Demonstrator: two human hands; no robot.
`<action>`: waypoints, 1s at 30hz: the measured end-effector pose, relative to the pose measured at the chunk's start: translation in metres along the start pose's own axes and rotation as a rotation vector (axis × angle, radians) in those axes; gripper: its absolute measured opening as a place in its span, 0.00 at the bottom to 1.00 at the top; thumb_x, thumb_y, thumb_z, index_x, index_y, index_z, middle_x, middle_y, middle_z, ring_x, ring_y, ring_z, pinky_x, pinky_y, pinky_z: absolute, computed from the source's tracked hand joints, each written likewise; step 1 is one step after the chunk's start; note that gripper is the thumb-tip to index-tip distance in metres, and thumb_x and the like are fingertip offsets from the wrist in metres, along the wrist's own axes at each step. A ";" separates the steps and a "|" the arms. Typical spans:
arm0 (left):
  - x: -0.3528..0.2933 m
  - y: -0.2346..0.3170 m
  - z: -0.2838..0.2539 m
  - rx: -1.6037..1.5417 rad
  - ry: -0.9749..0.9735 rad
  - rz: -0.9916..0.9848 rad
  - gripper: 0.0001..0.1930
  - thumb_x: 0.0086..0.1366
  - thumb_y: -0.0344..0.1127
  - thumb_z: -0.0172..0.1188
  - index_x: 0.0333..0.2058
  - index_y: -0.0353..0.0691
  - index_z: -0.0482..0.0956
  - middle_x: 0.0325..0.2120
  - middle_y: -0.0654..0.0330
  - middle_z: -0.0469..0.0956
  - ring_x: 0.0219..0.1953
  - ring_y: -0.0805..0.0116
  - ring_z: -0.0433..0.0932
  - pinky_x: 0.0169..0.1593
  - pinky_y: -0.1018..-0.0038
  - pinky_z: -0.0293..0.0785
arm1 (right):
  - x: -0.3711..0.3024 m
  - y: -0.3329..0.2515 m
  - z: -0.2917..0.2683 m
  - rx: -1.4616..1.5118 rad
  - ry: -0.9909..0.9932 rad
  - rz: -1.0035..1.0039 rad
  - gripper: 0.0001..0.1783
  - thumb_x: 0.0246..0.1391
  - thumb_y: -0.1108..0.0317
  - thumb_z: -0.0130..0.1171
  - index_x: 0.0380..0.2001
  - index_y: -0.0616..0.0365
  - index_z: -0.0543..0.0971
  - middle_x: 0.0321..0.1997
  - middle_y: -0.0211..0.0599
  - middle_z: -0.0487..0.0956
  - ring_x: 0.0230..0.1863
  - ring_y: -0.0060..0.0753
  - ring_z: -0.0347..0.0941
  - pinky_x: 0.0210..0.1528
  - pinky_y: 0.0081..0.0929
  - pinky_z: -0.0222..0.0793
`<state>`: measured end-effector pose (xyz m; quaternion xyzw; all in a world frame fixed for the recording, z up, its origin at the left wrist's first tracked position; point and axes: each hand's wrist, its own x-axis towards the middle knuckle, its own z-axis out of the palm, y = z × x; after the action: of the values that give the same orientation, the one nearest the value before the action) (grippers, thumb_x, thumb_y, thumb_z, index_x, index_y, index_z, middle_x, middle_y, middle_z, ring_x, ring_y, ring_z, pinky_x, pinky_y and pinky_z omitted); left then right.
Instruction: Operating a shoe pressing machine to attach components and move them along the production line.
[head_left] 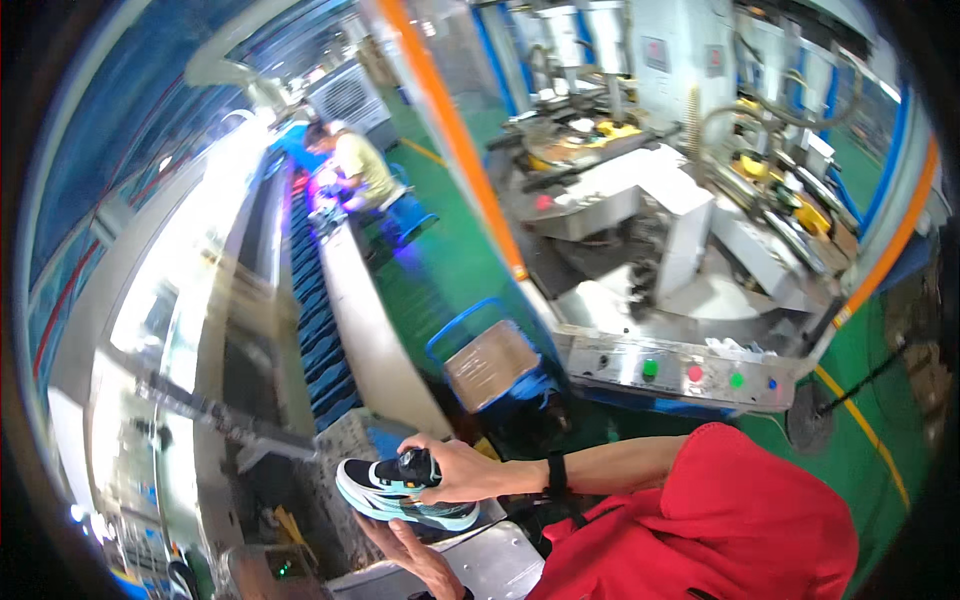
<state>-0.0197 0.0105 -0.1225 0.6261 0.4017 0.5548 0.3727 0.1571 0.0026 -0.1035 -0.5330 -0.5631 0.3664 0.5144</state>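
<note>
Red sleeve fabric [760, 500] bunches nearest the camera. The right hand [462, 470] pinches a shoe [400, 505] around its black collar; the left hand [412, 555] lies spread along the pale turquoise sole, its contact unclear. Between them, the shoe's long axis slants, toe leftward, heel toward lower right, right hand nearer the opening. Beyond sit a smooth metal ledge [490, 568], ridged blue conveyor [320, 340] and brown cardboard [490, 362].

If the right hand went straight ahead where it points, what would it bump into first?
The right hand would meet the black, white and pale-blue shoe first, since it grips it; what comes beyond is unclear, as depth is hard to judge.
</note>
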 end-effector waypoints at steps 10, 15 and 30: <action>-0.032 0.079 0.253 -0.339 -0.737 -0.253 0.23 0.71 0.43 0.50 0.55 0.30 0.67 0.48 0.54 0.73 0.47 0.66 0.74 0.50 0.67 0.71 | -0.146 0.013 -0.232 0.088 0.716 -0.185 0.39 0.35 0.63 0.72 0.54 0.57 0.69 0.45 0.36 0.74 0.50 0.28 0.69 0.55 0.27 0.64; -0.082 0.122 0.415 -0.346 -1.190 -0.339 0.30 0.72 0.46 0.48 0.62 0.28 0.59 0.53 0.53 0.72 0.53 0.67 0.71 0.53 0.70 0.69 | -0.272 0.031 -0.351 0.306 1.094 0.043 0.36 0.36 0.71 0.70 0.53 0.57 0.71 0.45 0.30 0.74 0.47 0.25 0.69 0.54 0.24 0.66; -0.208 0.038 0.838 0.425 -1.103 0.056 0.47 0.51 0.46 0.68 0.60 0.23 0.53 0.53 0.32 0.69 0.57 0.43 0.70 0.60 0.58 0.65 | -0.421 0.033 -0.514 -0.359 1.829 0.458 0.33 0.36 0.74 0.62 0.53 0.59 0.72 0.45 0.37 0.76 0.43 0.29 0.73 0.50 0.24 0.69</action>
<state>0.8039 -0.2128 -0.2593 0.8933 0.2346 0.0643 0.3780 0.6224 -0.4729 -0.1109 -0.7806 0.1264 -0.1917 0.5813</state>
